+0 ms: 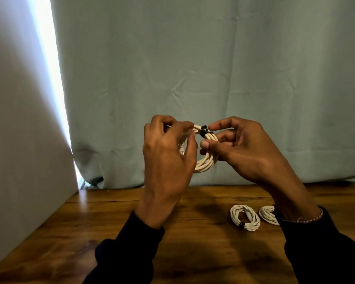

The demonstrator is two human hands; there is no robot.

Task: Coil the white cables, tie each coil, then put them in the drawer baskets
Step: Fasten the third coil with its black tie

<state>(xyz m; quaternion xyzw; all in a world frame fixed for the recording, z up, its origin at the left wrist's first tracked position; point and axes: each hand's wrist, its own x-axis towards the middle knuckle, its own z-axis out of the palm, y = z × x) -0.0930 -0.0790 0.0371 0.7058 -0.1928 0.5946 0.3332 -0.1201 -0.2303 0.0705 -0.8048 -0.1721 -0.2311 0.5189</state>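
held coil (205,160): up in the air over the table (193,232), black tie (204,131) at its 12 o'clock
left hand (168,158): grip pinching the coil's 9 o'clock side, hides that part
right hand (242,148): fingertips pinching coil by the tie
tied coil (245,217): on the table at 5 o'clock
second coil (267,215): just beside it, half hidden by the right sleeve (320,242)
curtain (213,68): green, at 12 o'clock

my left hand (168,152) covers the left side of the coil (206,160) i hold, so its cable ends can't be made out. my right wrist (295,203) hides most of the far coil (266,215) on the counter (203,238). the black tie (204,131) is too small to read. my sleeves (326,253) run off the bottom edge.
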